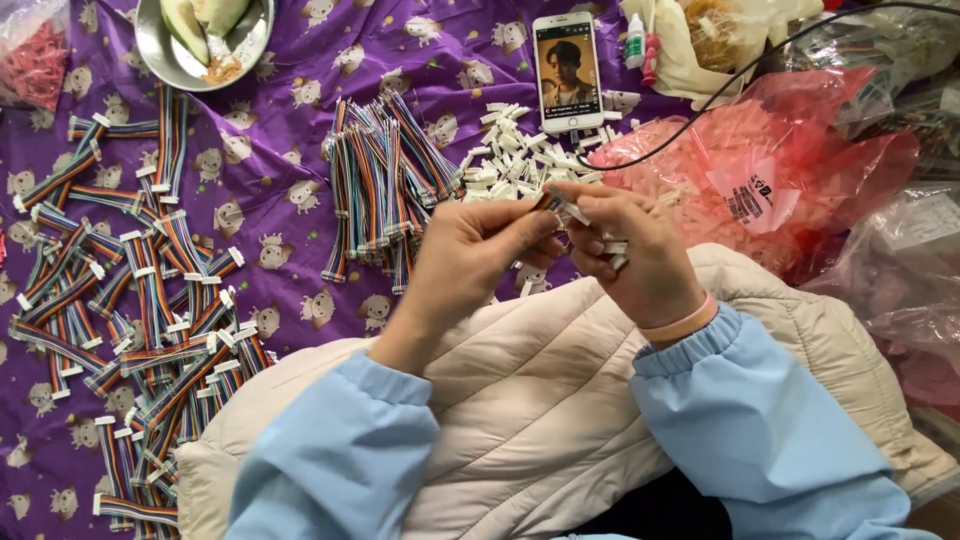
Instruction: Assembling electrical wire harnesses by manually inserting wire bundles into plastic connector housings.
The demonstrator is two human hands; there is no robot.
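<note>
The left hand (470, 255) is pinching the end of a flat, multicoloured ribbon cable (549, 200) between thumb and fingers. The right hand (630, 245) is pressing a small, white plastic connector (577, 212) onto that end, its fingertips closed on it. The cable is sitting between the two grips; only a short tip is showing, so its long axis cannot be told. A heap of loose white connectors (515, 160) is lying just beyond the grips, on the purple patterned table cover (290, 210).
</note>
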